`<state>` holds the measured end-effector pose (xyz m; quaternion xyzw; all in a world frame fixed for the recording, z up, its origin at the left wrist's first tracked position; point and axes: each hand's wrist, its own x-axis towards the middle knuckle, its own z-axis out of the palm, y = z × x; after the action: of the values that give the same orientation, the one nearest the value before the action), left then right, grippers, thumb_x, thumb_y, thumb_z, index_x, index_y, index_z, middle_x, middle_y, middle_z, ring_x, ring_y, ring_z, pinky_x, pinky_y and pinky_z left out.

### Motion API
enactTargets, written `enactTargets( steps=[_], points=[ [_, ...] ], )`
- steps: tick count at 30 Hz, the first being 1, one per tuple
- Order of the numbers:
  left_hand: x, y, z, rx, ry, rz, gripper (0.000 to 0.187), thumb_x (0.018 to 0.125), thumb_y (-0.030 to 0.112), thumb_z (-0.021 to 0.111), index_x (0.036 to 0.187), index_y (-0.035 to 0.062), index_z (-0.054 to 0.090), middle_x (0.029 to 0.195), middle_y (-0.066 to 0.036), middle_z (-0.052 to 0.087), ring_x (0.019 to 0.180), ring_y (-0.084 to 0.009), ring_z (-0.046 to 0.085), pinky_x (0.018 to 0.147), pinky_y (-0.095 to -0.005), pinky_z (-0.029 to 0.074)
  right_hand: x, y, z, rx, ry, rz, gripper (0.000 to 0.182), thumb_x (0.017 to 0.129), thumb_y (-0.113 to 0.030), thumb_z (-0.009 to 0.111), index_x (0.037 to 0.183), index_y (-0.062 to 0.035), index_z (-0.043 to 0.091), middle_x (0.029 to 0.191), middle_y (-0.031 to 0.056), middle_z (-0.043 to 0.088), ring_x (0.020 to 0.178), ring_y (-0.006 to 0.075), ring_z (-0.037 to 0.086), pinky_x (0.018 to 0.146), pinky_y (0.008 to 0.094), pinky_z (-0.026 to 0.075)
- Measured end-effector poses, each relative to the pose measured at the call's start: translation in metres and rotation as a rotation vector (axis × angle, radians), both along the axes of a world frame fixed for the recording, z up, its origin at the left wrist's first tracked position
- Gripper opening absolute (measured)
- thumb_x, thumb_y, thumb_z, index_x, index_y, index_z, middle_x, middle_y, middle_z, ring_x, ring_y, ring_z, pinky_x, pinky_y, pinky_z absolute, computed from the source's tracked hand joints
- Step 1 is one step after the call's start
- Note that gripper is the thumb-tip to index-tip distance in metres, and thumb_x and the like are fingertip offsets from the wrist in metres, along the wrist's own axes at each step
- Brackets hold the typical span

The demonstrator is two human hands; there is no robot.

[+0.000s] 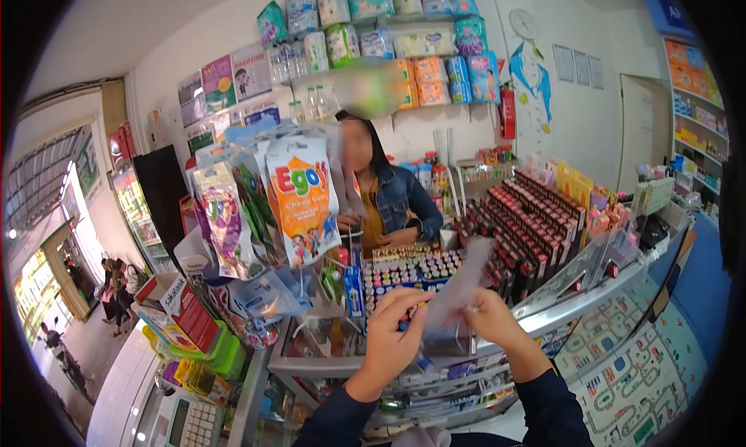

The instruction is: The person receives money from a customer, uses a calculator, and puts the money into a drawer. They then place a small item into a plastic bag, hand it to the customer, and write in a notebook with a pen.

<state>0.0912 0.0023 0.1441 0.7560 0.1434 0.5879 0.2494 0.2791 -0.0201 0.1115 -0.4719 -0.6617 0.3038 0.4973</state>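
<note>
A greyish, see-through plastic sheet or bag (pixel 454 295) hangs between my hands above the glass counter. My left hand (pixel 395 330) pinches its left side, with a small blue and yellow item at the fingertips that is too small to name. The fingers of my right hand (pixel 491 316) are closed on the right side of the plastic. Just beyond my hands stand rows of small colourful bottles (pixel 385 274). To their right rises a tiered rack of dark red cosmetic boxes (pixel 517 229).
Hanging candy packs (pixel 303 202) are at the left, above a red and white box (pixel 179 311) and a calculator (pixel 193 424). Across the counter sits a person in a denim jacket (pixel 408 202). A clear panel (pixel 583 272) leans at the right.
</note>
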Motion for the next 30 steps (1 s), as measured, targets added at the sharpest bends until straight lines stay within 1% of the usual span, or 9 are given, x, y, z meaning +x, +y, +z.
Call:
enactTargets(
  steps=[2,10,12,15,21,25,27,28,30],
  points=[
    [-0.004,0.005,-0.015,0.081,-0.096,0.231,0.014,0.074,-0.005,0.06,0.085,0.0021,0.061,0.087,-0.005,0.054,0.075,-0.0105,0.047,0.066,-0.0227,0.04,0.006,0.014,0.015,0.07,0.292,-0.037,0.011,0.088,-0.005,0.046,0.093,0.0001,0.055,0.081,0.0089,0.064,0.07,0.0154,0.062,0.061,0.0256,0.049],
    [0.006,-0.007,-0.075,-0.175,-0.111,0.023,0.012,0.077,-0.002,0.06,0.087,0.0037,0.057,0.092,-0.005,0.049,0.08,-0.0119,0.045,0.071,-0.0234,0.038,0.009,0.131,0.008,-0.075,0.495,-0.065,0.016,0.093,-0.018,0.043,0.096,-0.0046,0.051,0.08,0.0107,0.065,0.063,0.0154,0.061,0.046,0.0249,0.04],
    [0.003,-0.012,-0.082,-0.188,-0.085,0.027,0.012,0.077,-0.002,0.06,0.087,0.0036,0.057,0.091,-0.005,0.049,0.08,-0.012,0.045,0.071,-0.0234,0.037,0.001,0.148,0.005,-0.131,0.631,-0.132,0.017,0.093,-0.023,0.044,0.098,-0.0081,0.051,0.081,0.0084,0.065,0.048,0.0088,0.048,0.041,0.0222,0.032],
    [-0.009,-0.02,-0.096,-0.201,-0.05,0.045,0.011,0.077,-0.003,0.06,0.086,0.0031,0.056,0.09,-0.005,0.049,0.08,-0.0121,0.045,0.072,-0.0231,0.037,0.004,0.158,0.006,-0.112,0.506,-0.117,0.018,0.092,-0.019,0.045,0.101,-0.0063,0.053,0.087,0.0093,0.064,0.066,0.0125,0.057,0.053,0.0278,0.043],
    [-0.033,-0.019,-0.108,-0.238,-0.071,0.082,0.009,0.078,-0.002,0.059,0.085,0.0022,0.056,0.09,-0.006,0.048,0.078,-0.0123,0.045,0.073,-0.0235,0.038,0.01,0.186,-0.003,-0.053,0.404,-0.136,0.028,0.089,-0.014,0.05,0.112,0.0024,0.051,0.092,0.0093,0.061,0.082,0.0176,0.059,0.074,0.0294,0.046],
    [-0.041,-0.019,-0.112,-0.208,-0.053,0.065,0.009,0.078,-0.002,0.059,0.085,0.0017,0.056,0.089,-0.006,0.049,0.078,-0.0123,0.046,0.072,-0.0237,0.039,0.002,0.178,0.002,0.006,0.319,-0.22,0.026,0.088,-0.015,0.053,0.107,0.0018,0.054,0.09,0.0079,0.061,0.079,0.0149,0.058,0.069,0.0279,0.046],
    [-0.04,-0.02,-0.113,-0.267,-0.095,0.041,0.008,0.076,0.001,0.061,0.084,0.0035,0.058,0.085,-0.006,0.053,0.076,-0.0142,0.047,0.067,-0.0248,0.038,-0.001,0.162,0.005,0.091,0.344,-0.201,0.021,0.082,-0.019,0.059,0.09,0.0004,0.06,0.074,0.0045,0.06,0.059,0.0117,0.055,0.051,0.0254,0.043],
    [-0.04,-0.021,-0.114,-0.269,-0.079,0.032,0.007,0.078,0.001,0.06,0.084,0.0028,0.058,0.086,-0.006,0.054,0.076,-0.0136,0.047,0.067,-0.0247,0.038,0.0,0.144,0.014,0.046,0.2,-0.274,0.025,0.081,-0.02,0.062,0.094,0.0012,0.06,0.074,0.0031,0.06,0.064,0.0112,0.055,0.056,0.0254,0.044],
    [-0.035,-0.029,-0.12,-0.368,-0.096,-0.014,0.005,0.079,0.003,0.059,0.084,0.0015,0.058,0.086,-0.006,0.054,0.077,-0.0136,0.048,0.067,-0.0246,0.038,-0.007,0.1,0.013,0.341,0.085,-0.413,0.044,0.077,-0.016,0.066,0.113,0.0035,0.049,0.093,0.0106,0.059,0.077,0.0153,0.057,0.07,0.0276,0.046]
  ],
)
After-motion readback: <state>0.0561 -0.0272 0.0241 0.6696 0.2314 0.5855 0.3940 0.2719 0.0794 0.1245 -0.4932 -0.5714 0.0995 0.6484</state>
